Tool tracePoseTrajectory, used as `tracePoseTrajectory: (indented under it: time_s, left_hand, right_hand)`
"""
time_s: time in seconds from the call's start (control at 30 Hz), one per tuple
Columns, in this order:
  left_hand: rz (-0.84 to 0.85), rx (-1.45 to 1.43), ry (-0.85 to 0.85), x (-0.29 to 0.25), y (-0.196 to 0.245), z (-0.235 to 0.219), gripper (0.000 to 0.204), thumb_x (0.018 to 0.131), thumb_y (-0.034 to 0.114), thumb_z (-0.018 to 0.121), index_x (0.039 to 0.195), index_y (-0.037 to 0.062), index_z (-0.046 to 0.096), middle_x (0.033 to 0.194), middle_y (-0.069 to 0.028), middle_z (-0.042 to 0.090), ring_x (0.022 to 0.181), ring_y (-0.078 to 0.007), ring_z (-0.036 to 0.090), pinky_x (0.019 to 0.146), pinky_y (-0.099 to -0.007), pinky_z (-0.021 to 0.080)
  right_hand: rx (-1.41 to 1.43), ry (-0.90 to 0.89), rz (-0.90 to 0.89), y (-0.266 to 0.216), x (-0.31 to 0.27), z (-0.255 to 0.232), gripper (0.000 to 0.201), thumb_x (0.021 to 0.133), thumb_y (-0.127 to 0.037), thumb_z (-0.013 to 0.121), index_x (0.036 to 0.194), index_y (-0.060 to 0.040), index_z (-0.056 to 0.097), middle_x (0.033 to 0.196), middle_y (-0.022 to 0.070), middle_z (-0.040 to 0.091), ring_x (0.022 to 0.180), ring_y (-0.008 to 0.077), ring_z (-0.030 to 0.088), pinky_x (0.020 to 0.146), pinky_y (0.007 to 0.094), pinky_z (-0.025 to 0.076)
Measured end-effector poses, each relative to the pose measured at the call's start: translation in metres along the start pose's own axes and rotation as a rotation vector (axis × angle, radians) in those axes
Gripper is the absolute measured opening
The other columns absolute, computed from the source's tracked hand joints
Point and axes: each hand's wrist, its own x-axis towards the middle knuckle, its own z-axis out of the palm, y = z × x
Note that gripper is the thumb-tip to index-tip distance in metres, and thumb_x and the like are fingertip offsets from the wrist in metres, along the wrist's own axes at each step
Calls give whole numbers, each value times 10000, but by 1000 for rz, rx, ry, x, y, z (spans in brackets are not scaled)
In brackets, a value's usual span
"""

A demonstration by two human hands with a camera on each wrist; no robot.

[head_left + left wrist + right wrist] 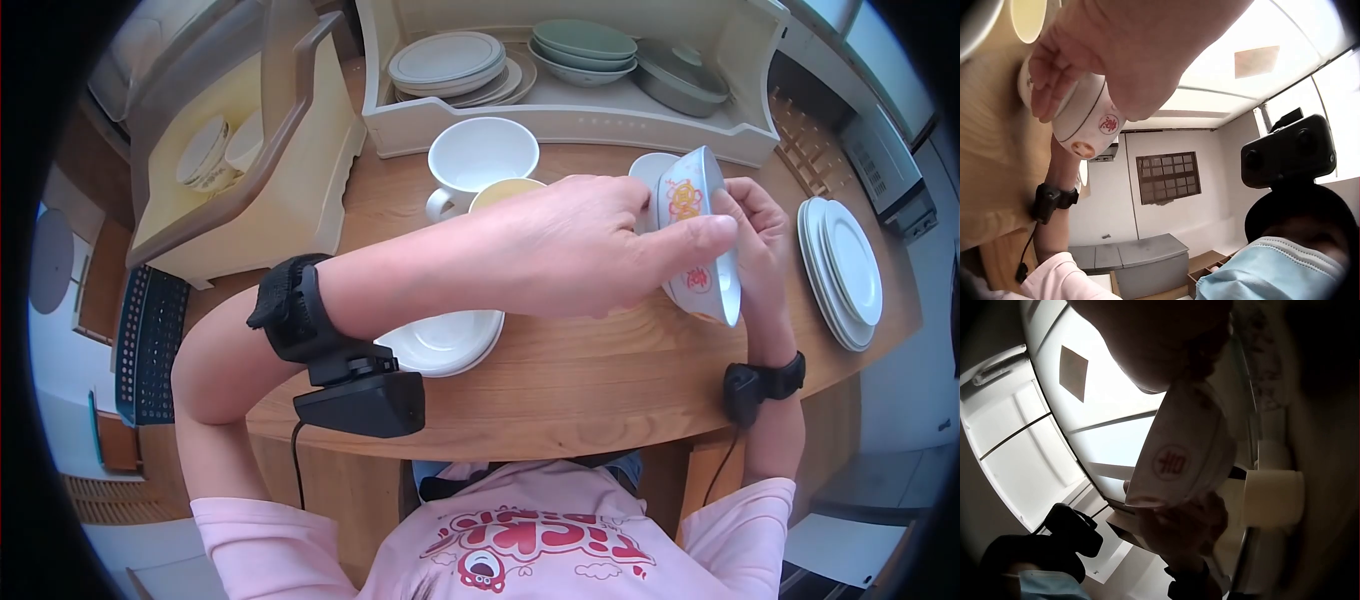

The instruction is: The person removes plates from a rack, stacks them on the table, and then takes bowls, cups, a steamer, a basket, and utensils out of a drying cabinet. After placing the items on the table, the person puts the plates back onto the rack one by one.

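Over the right part of the wooden table, a white bowl with orange and red printed motifs is tipped on its side between both hands. My left hand reaches across and grips it, thumb over the printed outside. On the far side my right hand holds the bowl's edge. A red round emblem on the bowl shows in the left wrist view. Just behind stands a small white vessel, partly covered. A white mug and a yellowish cup stand beyond the left forearm, and white bowls sit beneath it.
At the back, a cream rack carries stacked plates and green dishes. Left of it, a cream bin with a brown rim holds bowls. White plates are stacked by the right table edge, near a wooden peg rack.
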Motion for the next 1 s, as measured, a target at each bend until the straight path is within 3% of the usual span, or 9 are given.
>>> tracePoseTrajectory:
  time_s: [0.13, 0.3, 0.43, 0.53, 0.63, 0.7, 0.77, 0.83, 1.0]
  left_hand:
    - [47, -67, -49, 2, 4, 1, 699, 871, 630, 502, 1104, -25, 577, 956, -85, 629, 836, -136, 612, 671, -266, 509]
    - [-58, -70, -38, 1, -2, 0, 403, 873, 277, 514, 1140, -23, 555, 925, -73, 615, 794, -122, 597, 681, -267, 508]
    - [-23, -149, 14, -7, -7, -8, 364, 845, 181, 462, 1140, -10, 556, 979, -98, 619, 830, -133, 613, 702, -272, 511]
    - [101, -261, 242, -20, -14, -17, 336, 826, 211, 420, 942, -67, 569, 713, -138, 610, 618, -200, 593, 604, -322, 487]
    - [796, 875, 550, -49, -31, -59, 202, 795, -19, 500, 980, -47, 579, 891, -116, 619, 732, -190, 598, 597, -289, 486]
    - [793, 1009, 626, -77, -40, -96, 231, 744, -78, 582, 971, -34, 580, 948, -82, 602, 760, -184, 590, 563, -260, 464]
    - [652, 704, 809, -103, -55, -113, 304, 751, 39, 695, 1024, -31, 580, 942, -88, 589, 887, -210, 592, 782, -273, 477]
    - [347, -94, 792, -134, -52, -141, 318, 791, 166, 692, 1026, -14, 574, 864, -73, 572, 753, -147, 568, 672, -226, 461]
    - [95, -245, 988, -173, -96, -209, 307, 878, 310, 538, 986, 24, 554, 747, -67, 570, 565, -98, 479, 487, -213, 372]
  right_hand:
    - [-54, 42, -18, -3, -2, 3, 142, 908, -131, 621, 943, 6, 630, 791, -3, 636, 667, 11, 546, 578, 156, 417]
    - [-202, 32, -93, -7, -4, 3, 136, 916, -120, 607, 930, 13, 630, 786, -21, 623, 670, -9, 517, 577, 141, 377]
    - [-163, 45, -162, -8, -5, -1, 223, 955, -195, 555, 926, 12, 631, 737, -34, 601, 632, -5, 498, 565, 142, 364]
    - [-57, 114, -189, -12, -3, -3, 327, 987, -282, 485, 897, -4, 632, 655, -40, 548, 569, 9, 458, 524, 155, 334]
    - [-118, 174, -181, -15, -2, -7, 342, 986, -313, 485, 833, -40, 625, 581, -40, 475, 512, 12, 386, 477, 174, 269]
    - [-145, 186, -147, -18, 0, -7, 319, 977, -305, 508, 823, -50, 624, 578, -46, 474, 508, 9, 380, 474, 177, 266]
    - [-149, 200, -111, -17, 1, -3, 245, 944, -263, 578, 793, -75, 621, 575, -61, 470, 498, 4, 365, 468, 185, 253]
    - [-142, 198, -93, -14, 2, -4, 233, 940, -248, 585, 795, -71, 620, 578, -62, 473, 500, 4, 366, 468, 185, 252]
    - [-133, 183, -79, -7, 6, -8, 199, 926, -212, 607, 801, -58, 620, 587, -64, 482, 506, 3, 371, 470, 184, 255]
